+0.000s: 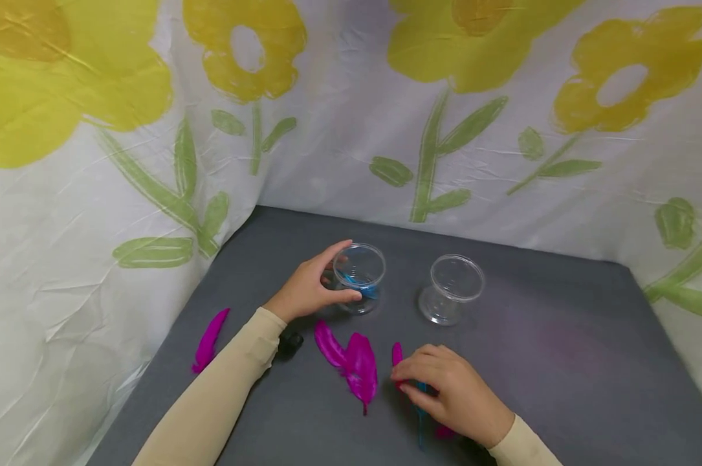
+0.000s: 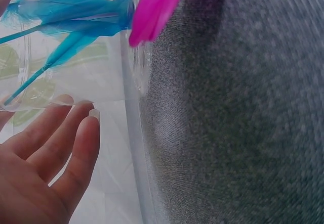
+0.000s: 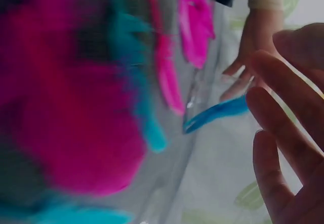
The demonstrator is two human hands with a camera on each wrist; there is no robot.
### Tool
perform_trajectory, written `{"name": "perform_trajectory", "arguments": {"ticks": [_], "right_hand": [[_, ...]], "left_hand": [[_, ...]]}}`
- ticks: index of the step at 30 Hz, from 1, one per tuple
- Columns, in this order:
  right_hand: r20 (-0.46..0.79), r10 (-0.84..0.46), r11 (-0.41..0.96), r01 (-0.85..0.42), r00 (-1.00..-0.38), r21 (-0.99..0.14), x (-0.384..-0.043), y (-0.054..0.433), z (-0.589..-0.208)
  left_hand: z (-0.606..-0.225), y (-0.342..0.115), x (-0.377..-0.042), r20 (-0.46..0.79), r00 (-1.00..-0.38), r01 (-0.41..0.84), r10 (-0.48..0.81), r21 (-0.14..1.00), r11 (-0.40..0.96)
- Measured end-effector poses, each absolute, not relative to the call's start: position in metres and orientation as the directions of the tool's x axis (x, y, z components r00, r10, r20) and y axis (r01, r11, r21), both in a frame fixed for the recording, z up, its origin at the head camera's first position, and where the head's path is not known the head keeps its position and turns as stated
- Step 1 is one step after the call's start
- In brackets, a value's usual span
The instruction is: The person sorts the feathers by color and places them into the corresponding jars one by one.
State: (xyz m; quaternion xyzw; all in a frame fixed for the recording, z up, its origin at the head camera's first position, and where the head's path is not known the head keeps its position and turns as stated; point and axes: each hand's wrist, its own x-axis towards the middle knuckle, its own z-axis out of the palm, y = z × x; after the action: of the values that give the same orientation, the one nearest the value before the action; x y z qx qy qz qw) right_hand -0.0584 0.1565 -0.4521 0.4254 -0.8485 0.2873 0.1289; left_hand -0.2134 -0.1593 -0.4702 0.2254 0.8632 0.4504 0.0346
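Observation:
My left hand (image 1: 307,288) holds a clear plastic cup (image 1: 359,309) by its side, thumb in front and fingers behind. Blue feathers (image 2: 86,19) lie inside that cup, their quills toward its mouth in the left wrist view. Low over the table, my right hand (image 1: 458,395) hovers with loosely bent fingers. In the right wrist view nothing shows between those fingers. Beneath and beside it are a slim magenta feather (image 1: 397,353) and a teal feather (image 1: 420,421), both partly hidden by the hand. Two magenta feathers (image 1: 362,369) lie together between my hands.
A second clear cup (image 1: 455,281) stands to the right of the held one. Another magenta feather (image 1: 209,340) lies left of my left forearm. The dark grey tabletop (image 1: 560,362) meets a white flower-printed curtain (image 1: 339,155) at the back and sides.

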Motion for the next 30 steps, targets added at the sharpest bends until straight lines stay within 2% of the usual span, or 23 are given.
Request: {"name": "perform_trajectory", "arguments": {"ticks": [12,22,30], "right_hand": [[0.463,-0.703,0.44,-0.842,-0.539,-0.312,-0.022,0.183,-0.477],[0.442,-0.765,0.425,-0.882,-0.47,-0.202,-0.015,0.188,-0.491],[0.379,-0.781,0.463,-0.868,-0.496,-0.181,-0.014,0.184,-0.486]], "left_hand": [[-0.469,-0.164,-0.212,0.12,-0.911,0.329,0.395,0.791,0.516],[-0.467,-0.157,-0.212,0.12,-0.906,0.332,0.405,0.795,0.508],[-0.468,-0.157,-0.213,0.117,-0.908,0.329,0.401,0.793,0.513]]}}
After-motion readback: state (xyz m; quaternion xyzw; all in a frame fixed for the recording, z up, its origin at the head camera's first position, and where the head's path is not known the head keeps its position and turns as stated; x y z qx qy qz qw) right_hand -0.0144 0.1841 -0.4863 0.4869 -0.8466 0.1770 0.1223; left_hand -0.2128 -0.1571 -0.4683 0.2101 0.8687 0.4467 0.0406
